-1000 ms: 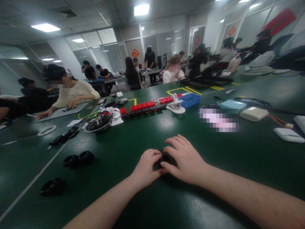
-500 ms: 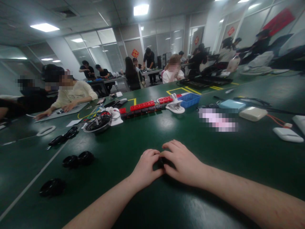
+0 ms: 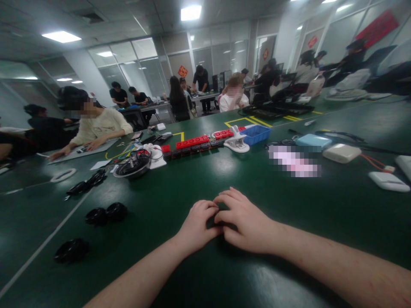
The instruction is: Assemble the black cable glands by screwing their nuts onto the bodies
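Note:
Both hands meet low over the green table, near the middle of the view. My left hand has its fingers bent and its thumb pointing right, round a small dark patch between the hands. My right hand curls in from the right, its fingertips touching or nearly touching the left fingers and thumb. What lies between them is mostly hidden and too dark to name. Left of my hands lie glossy black coiled bundles, one nearer and a pair farther back; they look like wound cable.
A metal bowl of dark cables, a row of red and black blocks, a white clip and a blue bin stand ahead. A beige box and white case lie right. A co-worker sits left.
My right fingers have shifted slightly left, closer over the left fingertips. The black thing that showed between the hands is now less visible. My left hand has barely moved.

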### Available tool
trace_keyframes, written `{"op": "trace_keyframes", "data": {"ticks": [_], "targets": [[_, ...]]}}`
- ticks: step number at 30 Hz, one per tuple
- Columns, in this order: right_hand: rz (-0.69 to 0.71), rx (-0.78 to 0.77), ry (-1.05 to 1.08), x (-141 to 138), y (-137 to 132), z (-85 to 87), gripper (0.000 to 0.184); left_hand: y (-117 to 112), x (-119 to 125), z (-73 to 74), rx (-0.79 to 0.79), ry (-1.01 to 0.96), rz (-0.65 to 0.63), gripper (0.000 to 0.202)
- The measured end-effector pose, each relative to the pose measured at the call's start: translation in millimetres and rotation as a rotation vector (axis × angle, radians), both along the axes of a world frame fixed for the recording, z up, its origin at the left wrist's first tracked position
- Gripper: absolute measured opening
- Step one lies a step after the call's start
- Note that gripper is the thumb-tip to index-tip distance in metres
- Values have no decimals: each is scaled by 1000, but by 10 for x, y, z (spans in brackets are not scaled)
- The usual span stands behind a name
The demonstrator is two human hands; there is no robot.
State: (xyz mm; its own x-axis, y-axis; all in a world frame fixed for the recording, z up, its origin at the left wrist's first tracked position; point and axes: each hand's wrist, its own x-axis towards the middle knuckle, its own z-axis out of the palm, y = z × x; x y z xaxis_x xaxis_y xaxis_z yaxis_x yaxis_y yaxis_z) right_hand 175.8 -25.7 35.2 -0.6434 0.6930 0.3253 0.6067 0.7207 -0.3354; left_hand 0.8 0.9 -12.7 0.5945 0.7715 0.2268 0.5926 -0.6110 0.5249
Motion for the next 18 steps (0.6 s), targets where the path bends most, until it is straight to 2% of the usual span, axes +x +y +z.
{"op": "trace_keyframes", "data": {"ticks": [4,7,12,18], "targets": [[-13,12,23,1,-5,-7,12,0,-4,-7,-12,15,1,22],[-31,20,17,-1,-4,-6,14,-7,-7,6,-27,13,3,26],[-74,29,1,8,4,-3,17,-13,-4,40,-34,27,9,21],[-117,67,-49,28,47,-27,20,-5,0,23,-14,33,1,21]]}}
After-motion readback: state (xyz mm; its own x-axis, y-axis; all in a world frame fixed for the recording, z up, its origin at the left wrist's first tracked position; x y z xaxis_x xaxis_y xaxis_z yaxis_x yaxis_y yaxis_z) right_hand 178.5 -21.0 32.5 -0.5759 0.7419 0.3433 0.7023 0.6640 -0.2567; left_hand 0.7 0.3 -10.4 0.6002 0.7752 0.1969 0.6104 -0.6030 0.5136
